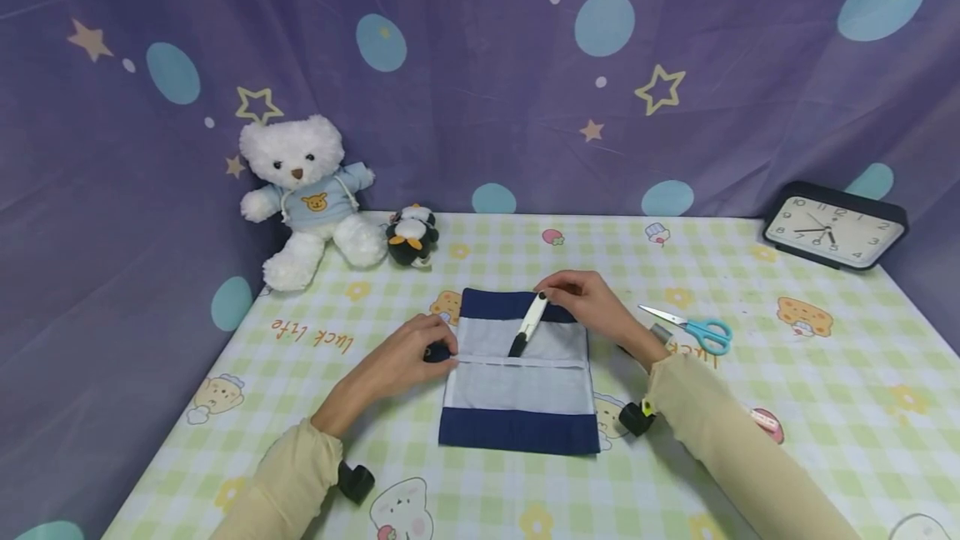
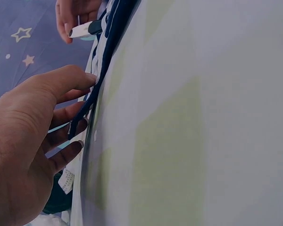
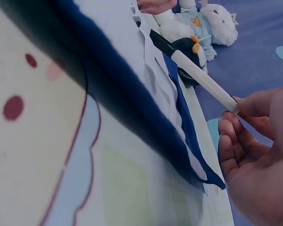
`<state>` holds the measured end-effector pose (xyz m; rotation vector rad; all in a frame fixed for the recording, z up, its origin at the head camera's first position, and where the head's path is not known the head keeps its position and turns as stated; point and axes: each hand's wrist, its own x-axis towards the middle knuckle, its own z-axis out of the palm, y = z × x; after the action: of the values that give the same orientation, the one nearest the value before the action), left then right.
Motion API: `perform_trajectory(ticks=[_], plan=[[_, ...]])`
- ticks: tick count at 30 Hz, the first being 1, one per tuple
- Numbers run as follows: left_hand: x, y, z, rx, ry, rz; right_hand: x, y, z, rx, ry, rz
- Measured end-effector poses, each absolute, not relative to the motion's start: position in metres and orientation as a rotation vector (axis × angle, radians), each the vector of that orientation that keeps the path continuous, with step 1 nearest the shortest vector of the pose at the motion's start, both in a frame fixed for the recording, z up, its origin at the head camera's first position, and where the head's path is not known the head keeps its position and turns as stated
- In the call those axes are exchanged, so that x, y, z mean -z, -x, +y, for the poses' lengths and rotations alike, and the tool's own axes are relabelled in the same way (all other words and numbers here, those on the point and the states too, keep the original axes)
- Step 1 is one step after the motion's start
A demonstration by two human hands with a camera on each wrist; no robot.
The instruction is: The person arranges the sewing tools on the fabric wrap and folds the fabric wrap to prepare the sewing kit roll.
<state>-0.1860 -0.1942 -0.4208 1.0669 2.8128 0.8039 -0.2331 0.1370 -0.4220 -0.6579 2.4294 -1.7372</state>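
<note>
A navy and pale grey fabric pouch [image 1: 517,430] lies spread on the table, a white band running across its middle. My left hand [image 1: 414,354] pinches its left edge; in the left wrist view the thumb of that hand [image 2: 33,113] is on one side of the navy edge and fingers are on the other. Between the fingertips of my right hand [image 1: 588,307] is the white end of a marker [image 1: 531,319]. Its dark end points down at the white band. The right wrist view shows the marker [image 3: 203,80] slanting over the pouch, held by its far end.
Blue-handled scissors [image 1: 705,332] lie right of my right hand, and a small pink item [image 1: 767,422] is partly hidden by the right sleeve. At the back stand a white teddy bear [image 1: 300,182], a penguin toy [image 1: 411,238] and a black-framed clock [image 1: 834,227].
</note>
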Motion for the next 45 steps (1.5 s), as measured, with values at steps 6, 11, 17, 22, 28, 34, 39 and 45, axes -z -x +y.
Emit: perform_trajectory(ticks=[6, 11, 17, 22, 28, 34, 39, 45], plan=[[0.421, 0.186, -0.194, -0.806, -1.074, 2.815, 0.423, 0.234, 0.132, 1.711, 0.703, 2.445], [0.421, 0.186, -0.194, -0.803, -1.063, 2.817, 0.424, 0.236, 0.129, 1.687, 0.725, 2.484], [0.422, 0.186, -0.195, -0.802, -1.071, 2.817, 0.423, 0.235, 0.125, 1.669, 0.733, 2.498], [0.422, 0.186, -0.195, -0.807, -1.072, 2.814, 0.422, 0.235, 0.123, 1.658, 0.720, 2.492], [0.421, 0.185, -0.194, -0.809, -1.065, 2.816, 0.419, 0.233, 0.120, 1.656, 0.746, 2.470], [0.421, 0.185, -0.194, -0.810, -1.059, 2.814, 0.419, 0.231, 0.118, 1.644, 0.766, 2.445], [0.421, 0.185, -0.194, -0.807, -1.053, 2.816, 0.422, 0.233, 0.116, 1.616, 0.793, 2.434], [0.421, 0.186, -0.194, -0.808, -1.056, 2.818, 0.426, 0.234, 0.114, 1.597, 0.842, 2.431]])
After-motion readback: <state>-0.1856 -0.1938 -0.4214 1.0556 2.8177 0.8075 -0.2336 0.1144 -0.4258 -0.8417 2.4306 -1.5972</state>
